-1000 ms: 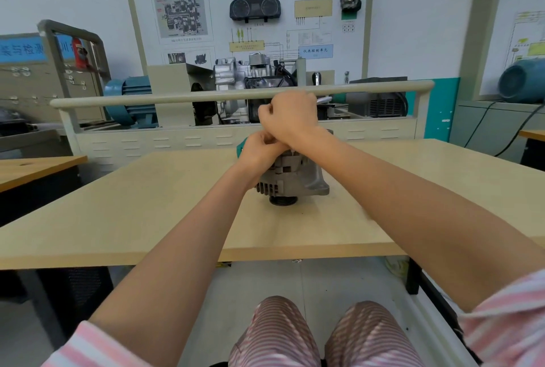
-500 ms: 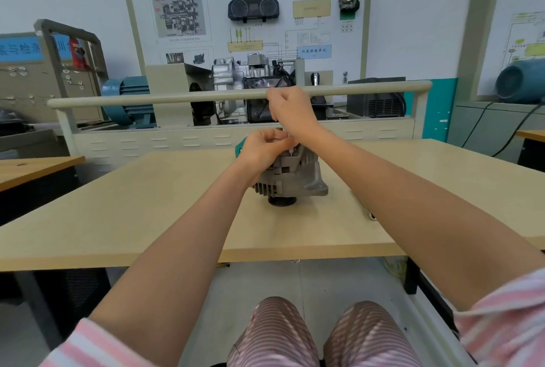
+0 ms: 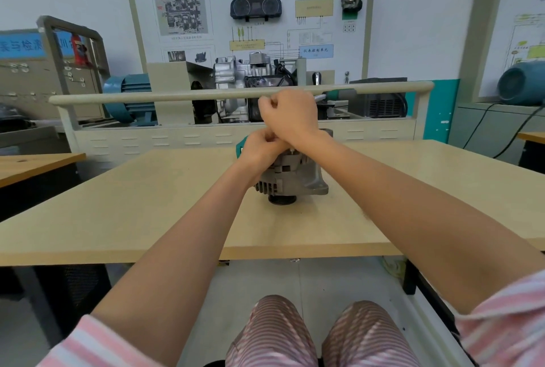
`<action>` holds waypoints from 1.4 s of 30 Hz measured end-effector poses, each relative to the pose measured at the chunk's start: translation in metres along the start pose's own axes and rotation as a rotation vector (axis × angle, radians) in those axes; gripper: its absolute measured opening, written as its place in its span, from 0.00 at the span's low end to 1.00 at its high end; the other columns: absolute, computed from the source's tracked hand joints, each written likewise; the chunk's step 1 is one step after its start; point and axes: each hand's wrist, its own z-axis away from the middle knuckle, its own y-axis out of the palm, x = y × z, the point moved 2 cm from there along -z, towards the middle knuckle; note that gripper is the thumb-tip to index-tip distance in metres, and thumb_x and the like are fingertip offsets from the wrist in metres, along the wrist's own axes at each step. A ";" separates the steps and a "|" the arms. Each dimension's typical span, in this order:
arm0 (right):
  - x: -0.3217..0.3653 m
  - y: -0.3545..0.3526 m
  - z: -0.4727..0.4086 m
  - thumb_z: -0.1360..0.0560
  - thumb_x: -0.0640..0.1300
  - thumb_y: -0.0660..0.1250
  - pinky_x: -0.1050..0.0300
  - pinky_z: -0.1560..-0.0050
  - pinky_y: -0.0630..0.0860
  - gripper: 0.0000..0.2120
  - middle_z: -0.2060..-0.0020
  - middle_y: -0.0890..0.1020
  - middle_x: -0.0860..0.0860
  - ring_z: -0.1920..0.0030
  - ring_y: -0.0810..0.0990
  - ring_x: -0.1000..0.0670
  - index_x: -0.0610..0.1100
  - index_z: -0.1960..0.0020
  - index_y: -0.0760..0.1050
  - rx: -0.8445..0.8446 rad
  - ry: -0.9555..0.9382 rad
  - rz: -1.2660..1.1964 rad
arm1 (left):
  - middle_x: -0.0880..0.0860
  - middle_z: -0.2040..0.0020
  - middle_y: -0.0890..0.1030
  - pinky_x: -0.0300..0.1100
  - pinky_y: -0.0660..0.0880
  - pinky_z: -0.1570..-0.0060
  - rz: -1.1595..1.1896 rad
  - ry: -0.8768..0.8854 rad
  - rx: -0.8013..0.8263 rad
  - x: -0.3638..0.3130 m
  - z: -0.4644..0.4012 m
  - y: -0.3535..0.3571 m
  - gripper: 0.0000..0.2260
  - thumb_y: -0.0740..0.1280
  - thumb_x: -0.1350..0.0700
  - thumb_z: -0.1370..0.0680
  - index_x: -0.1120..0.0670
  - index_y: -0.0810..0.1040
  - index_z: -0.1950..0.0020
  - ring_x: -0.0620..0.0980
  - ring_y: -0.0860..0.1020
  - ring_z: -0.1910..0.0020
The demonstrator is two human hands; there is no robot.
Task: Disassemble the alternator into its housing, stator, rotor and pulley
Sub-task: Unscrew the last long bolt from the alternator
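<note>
The alternator (image 3: 290, 173) stands pulley-down on the surface (image 3: 147, 204), under both hands. The left hand (image 3: 259, 150) grips its top; the right hand (image 3: 290, 119), just above, is curled around something hidden. On that narrow pulley (image 3: 281, 199) it could tip if twisted.

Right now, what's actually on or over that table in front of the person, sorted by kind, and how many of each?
Alternator, standing with its pulley end down: 1
Teal object behind the left hand, mostly hidden, kind unclear: 1
Hands at the top of the alternator, left hand and right hand: 2
Total: 4
</note>
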 end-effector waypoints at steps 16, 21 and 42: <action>-0.007 -0.005 -0.008 0.22 0.42 0.56 0.56 0.65 0.66 0.25 0.82 0.64 0.51 0.77 0.63 0.50 0.44 0.78 0.61 0.046 0.262 -0.640 | 0.53 0.56 0.84 0.47 0.77 0.47 0.069 -0.036 0.071 -0.001 0.001 0.001 0.02 0.72 0.59 0.26 0.54 0.82 0.55 0.51 0.80 0.53; 0.004 0.004 0.000 0.24 0.49 0.55 0.52 0.57 0.63 0.16 0.70 0.70 0.49 0.64 0.68 0.48 0.43 0.66 0.68 0.031 0.056 0.377 | 0.51 0.64 0.78 0.40 0.72 0.63 -0.045 -0.051 -0.013 0.000 -0.002 0.000 0.08 0.66 0.66 0.26 0.53 0.74 0.61 0.49 0.76 0.62; -0.013 -0.009 -0.012 0.23 0.38 0.55 0.55 0.63 0.68 0.25 0.85 0.63 0.52 0.79 0.65 0.51 0.44 0.79 0.60 0.056 0.468 -1.060 | 0.49 0.54 0.84 0.45 0.78 0.47 0.051 -0.008 0.088 0.000 0.004 0.001 0.03 0.71 0.54 0.24 0.49 0.82 0.52 0.48 0.81 0.51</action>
